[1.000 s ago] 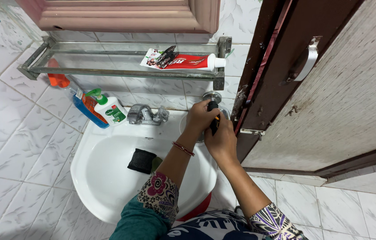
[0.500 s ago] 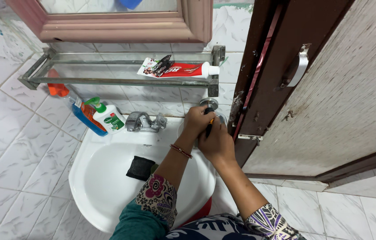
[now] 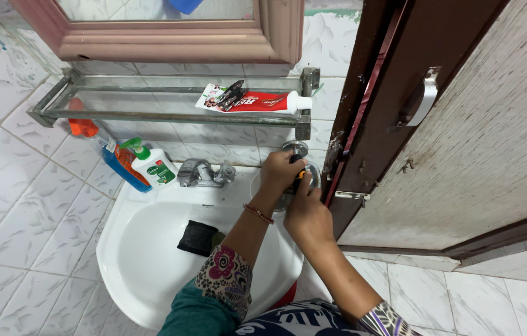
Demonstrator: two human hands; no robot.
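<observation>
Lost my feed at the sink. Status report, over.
Both hands on tool: left hand, right hand. Black-and-orange tool against round metal fitting on wall. Door close beside, open.

Both forearms reach forward and up, close together. The left hand (image 3: 281, 174), a thin bracelet on its wrist, has its fingers (image 3: 289, 169) curled closed. The right hand (image 3: 306, 214) lies just below, touching it, fingers pinched shut near the left fingertips.
</observation>
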